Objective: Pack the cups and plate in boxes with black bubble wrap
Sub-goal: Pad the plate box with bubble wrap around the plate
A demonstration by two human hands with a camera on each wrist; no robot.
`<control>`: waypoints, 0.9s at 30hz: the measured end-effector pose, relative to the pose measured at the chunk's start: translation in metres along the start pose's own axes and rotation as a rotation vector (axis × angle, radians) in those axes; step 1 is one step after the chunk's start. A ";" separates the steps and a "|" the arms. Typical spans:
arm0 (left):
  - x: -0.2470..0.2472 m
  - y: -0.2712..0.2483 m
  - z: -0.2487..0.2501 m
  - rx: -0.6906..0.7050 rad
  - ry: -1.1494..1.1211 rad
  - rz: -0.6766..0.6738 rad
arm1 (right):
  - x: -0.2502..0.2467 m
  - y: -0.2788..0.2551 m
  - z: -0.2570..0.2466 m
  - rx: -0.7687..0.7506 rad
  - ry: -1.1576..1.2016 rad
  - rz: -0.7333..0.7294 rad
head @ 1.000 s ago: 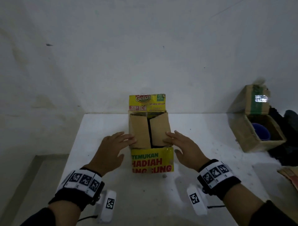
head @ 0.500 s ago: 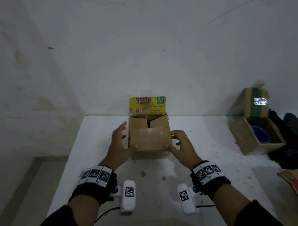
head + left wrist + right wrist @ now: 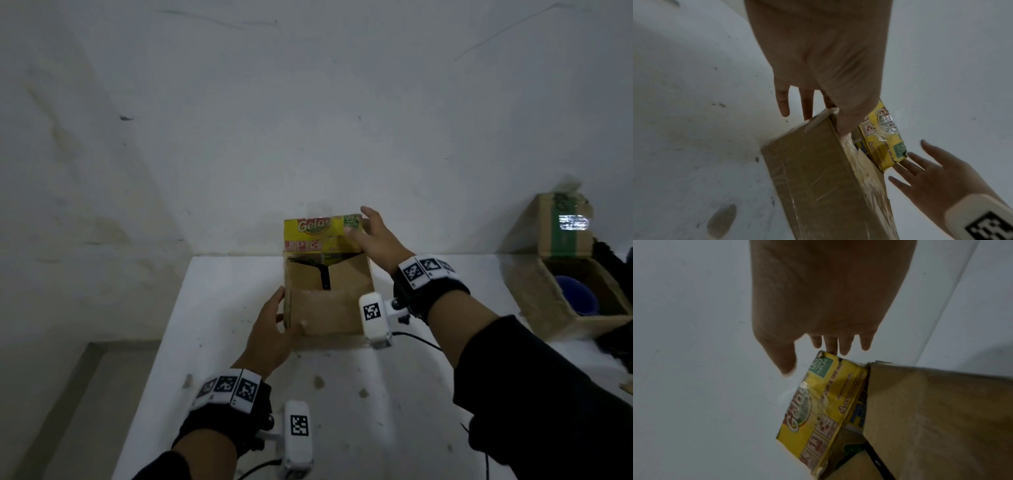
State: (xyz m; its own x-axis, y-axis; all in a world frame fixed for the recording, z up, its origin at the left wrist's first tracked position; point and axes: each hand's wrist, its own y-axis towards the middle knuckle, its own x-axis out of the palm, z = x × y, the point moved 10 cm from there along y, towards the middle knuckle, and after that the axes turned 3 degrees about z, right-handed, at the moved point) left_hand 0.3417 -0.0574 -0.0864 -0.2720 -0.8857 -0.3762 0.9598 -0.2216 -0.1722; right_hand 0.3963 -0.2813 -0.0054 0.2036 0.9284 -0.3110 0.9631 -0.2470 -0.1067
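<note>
- The cardboard box (image 3: 327, 301) stands on the white table (image 3: 212, 342) close to the back wall, its near flap folded down over the two side flaps and its yellow printed rear flap (image 3: 322, 233) upright.
- The left hand (image 3: 270, 334) holds the box's near left corner: the thumb lies on the folded near flap and the straight fingers (image 3: 783, 100) run down the left wall.
- The right hand (image 3: 376, 240) is at the right end of the yellow flap with its fingers spread and nearly straight; the fingertips (image 3: 831, 345) touch the flap's top corner, the thumb is apart from it, and nothing is grasped.
- A dark slit between the side flaps shows something black inside; I cannot tell what it is.
- A second open cardboard box (image 3: 561, 301) sits at the table's right edge with a blue cup (image 3: 577, 298) in it.
- Half a second ago both hands were pressing the near flap at its lower corners; since then the right hand has gone up to the rear flap, while the left has stayed at the box's left side.
</note>
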 end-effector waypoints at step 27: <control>0.002 0.002 -0.014 0.028 0.013 0.064 | 0.099 -0.104 0.042 -0.843 -1.222 -0.287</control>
State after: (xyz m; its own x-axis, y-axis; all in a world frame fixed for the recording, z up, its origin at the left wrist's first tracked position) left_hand 0.3424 -0.0538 -0.0999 -0.2103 -0.8933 -0.3972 0.9769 -0.1757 -0.1220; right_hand 0.3089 -0.1756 -0.0651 0.1386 0.0160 -0.9902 0.8460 0.5178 0.1268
